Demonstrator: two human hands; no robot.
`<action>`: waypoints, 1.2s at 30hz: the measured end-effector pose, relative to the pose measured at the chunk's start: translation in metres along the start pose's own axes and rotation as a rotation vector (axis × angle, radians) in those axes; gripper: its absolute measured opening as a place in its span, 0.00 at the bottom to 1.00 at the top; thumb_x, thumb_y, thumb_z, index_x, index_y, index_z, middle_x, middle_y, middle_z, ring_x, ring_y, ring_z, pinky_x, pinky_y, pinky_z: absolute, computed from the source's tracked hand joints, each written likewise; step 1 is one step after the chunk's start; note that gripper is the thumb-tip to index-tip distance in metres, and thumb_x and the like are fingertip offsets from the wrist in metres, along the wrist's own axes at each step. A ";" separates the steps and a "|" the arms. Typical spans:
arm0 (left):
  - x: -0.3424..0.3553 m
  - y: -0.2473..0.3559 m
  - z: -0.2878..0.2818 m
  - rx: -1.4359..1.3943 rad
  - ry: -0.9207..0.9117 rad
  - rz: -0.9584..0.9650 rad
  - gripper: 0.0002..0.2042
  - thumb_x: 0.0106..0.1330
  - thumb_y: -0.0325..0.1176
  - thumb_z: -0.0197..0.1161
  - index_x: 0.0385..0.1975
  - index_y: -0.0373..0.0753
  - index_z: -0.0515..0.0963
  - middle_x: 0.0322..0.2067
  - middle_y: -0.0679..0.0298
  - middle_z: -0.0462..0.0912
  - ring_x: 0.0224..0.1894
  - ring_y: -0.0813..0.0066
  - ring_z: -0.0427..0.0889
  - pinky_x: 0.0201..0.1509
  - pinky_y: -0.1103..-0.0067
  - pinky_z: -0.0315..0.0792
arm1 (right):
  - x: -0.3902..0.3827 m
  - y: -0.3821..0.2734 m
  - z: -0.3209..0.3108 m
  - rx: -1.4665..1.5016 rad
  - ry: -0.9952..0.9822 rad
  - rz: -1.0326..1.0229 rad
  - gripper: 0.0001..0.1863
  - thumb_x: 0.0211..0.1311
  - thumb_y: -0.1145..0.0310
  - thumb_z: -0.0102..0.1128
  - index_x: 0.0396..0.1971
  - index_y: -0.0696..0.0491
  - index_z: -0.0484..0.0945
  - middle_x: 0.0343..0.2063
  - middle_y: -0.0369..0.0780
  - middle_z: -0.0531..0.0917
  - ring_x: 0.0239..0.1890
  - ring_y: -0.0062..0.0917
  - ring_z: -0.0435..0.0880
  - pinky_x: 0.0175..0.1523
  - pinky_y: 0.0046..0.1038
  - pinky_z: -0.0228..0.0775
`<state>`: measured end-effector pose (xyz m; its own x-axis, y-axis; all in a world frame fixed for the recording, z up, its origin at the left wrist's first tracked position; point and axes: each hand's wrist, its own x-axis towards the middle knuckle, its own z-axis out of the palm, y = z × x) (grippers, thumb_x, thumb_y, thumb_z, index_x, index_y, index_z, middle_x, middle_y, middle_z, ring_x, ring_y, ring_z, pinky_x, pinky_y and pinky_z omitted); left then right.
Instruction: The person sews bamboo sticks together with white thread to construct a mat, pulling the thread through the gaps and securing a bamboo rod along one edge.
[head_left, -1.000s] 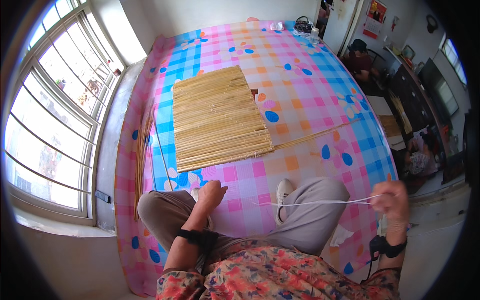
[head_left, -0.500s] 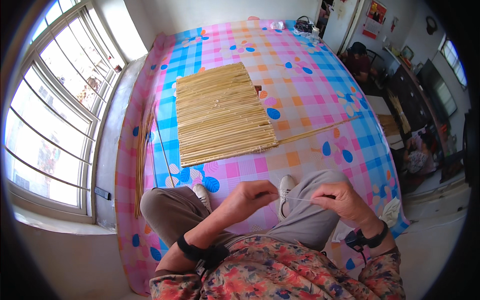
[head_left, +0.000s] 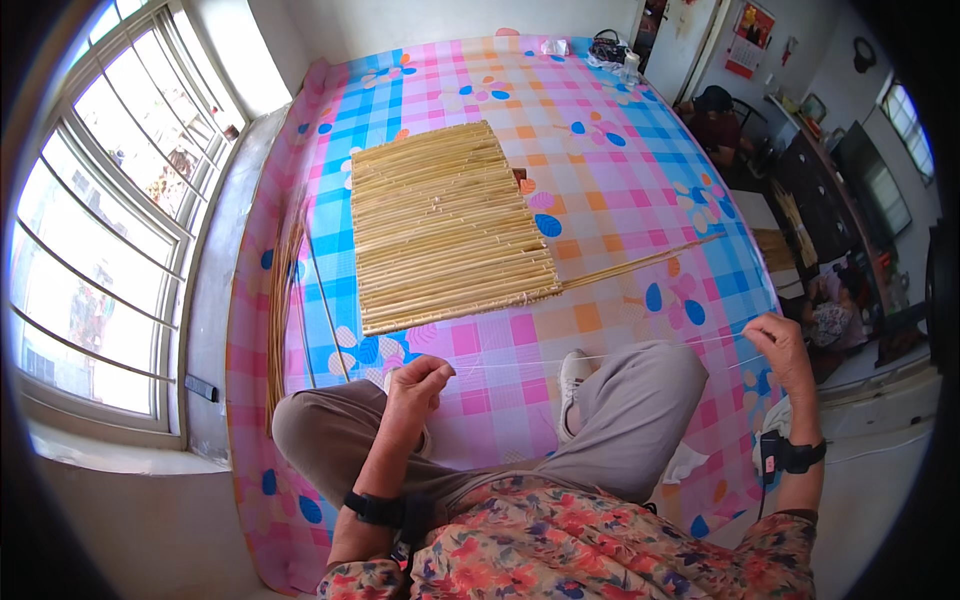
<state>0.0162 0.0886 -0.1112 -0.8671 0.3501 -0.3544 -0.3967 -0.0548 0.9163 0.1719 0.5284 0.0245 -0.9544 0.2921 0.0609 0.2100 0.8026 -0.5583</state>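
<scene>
A thin white thread (head_left: 520,365) stretches across my crossed legs. My left hand (head_left: 420,382), at the left knee, pinches one end with closed fingers. My right hand (head_left: 775,342), raised out beyond the right knee, pinches the thread too. Past my feet lies a mat of straw-coloured stalks (head_left: 448,235) bound side by side, with a few long stalks (head_left: 630,265) reaching from its lower right corner. A bundle of thin brown stalks (head_left: 282,330) lies along the left edge.
The checked, flowered sheet (head_left: 610,170) has bags (head_left: 606,50) at its far right corner. A barred window and sill (head_left: 210,340) line the left. Off the right edge, two people (head_left: 715,125) sit lower, by stalks and furniture. A white crumpled piece (head_left: 685,462) lies beside my right knee.
Half a second ago my hands were close together over my legs; they have moved apart, left and right, drawing the thread out long. A second ago they were similarly apart.
</scene>
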 end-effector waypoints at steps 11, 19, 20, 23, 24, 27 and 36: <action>0.005 -0.015 -0.016 0.155 -0.015 -0.016 0.06 0.64 0.33 0.59 0.28 0.39 0.79 0.17 0.79 0.69 0.17 0.93 0.61 0.19 0.90 0.54 | 0.004 0.064 -0.030 -0.087 0.216 -0.014 0.02 0.53 0.79 0.58 0.25 0.60 0.74 0.22 0.34 0.72 0.23 0.15 0.68 0.29 0.17 0.60; 0.011 -0.026 -0.008 0.124 -0.036 -0.102 0.06 0.64 0.33 0.59 0.28 0.39 0.78 0.16 0.78 0.68 0.17 0.91 0.62 0.20 0.90 0.56 | -0.001 0.091 -0.055 0.088 0.207 0.157 0.05 0.54 0.78 0.58 0.23 0.56 0.72 0.21 0.31 0.71 0.18 0.11 0.68 0.21 0.14 0.59; 0.012 -0.027 -0.003 0.141 -0.047 -0.110 0.06 0.64 0.34 0.59 0.28 0.39 0.78 0.16 0.77 0.68 0.16 0.90 0.62 0.19 0.90 0.56 | -0.003 0.103 -0.060 0.085 0.207 0.158 0.05 0.54 0.78 0.58 0.23 0.56 0.72 0.21 0.31 0.71 0.18 0.11 0.68 0.21 0.14 0.59; 0.016 -0.032 0.006 0.128 -0.071 -0.126 0.06 0.63 0.34 0.59 0.28 0.39 0.78 0.15 0.77 0.67 0.16 0.90 0.63 0.18 0.89 0.56 | -0.007 0.130 -0.071 0.321 0.258 0.174 0.04 0.57 0.77 0.57 0.25 0.54 0.72 0.19 0.31 0.70 0.15 0.10 0.68 0.16 0.13 0.60; 0.018 -0.034 0.006 0.096 -0.078 -0.136 0.06 0.63 0.34 0.60 0.29 0.39 0.78 0.15 0.77 0.67 0.16 0.90 0.63 0.18 0.89 0.56 | -0.005 0.124 -0.071 0.368 0.370 0.165 0.04 0.58 0.77 0.56 0.27 0.54 0.71 0.17 0.31 0.71 0.14 0.10 0.69 0.16 0.13 0.61; 0.022 -0.037 0.004 0.070 -0.095 -0.159 0.06 0.63 0.33 0.60 0.28 0.40 0.79 0.16 0.77 0.69 0.15 0.90 0.63 0.17 0.89 0.56 | -0.010 0.114 -0.079 0.369 0.456 0.156 0.03 0.60 0.76 0.55 0.29 0.55 0.70 0.18 0.32 0.73 0.16 0.12 0.73 0.19 0.15 0.67; 0.000 0.027 0.062 0.376 -0.376 0.083 0.04 0.63 0.29 0.60 0.32 0.35 0.78 0.23 0.74 0.75 0.27 0.90 0.68 0.30 0.87 0.66 | 0.015 -0.050 0.039 0.421 -0.061 -0.184 0.16 0.55 0.73 0.59 0.44 0.56 0.71 0.38 0.40 0.77 0.41 0.27 0.77 0.48 0.26 0.69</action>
<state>0.0241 0.1448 -0.0751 -0.6960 0.6732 -0.2497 -0.1358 0.2181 0.9664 0.1394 0.4725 0.0211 -0.9812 0.1234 0.1486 -0.0563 0.5532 -0.8312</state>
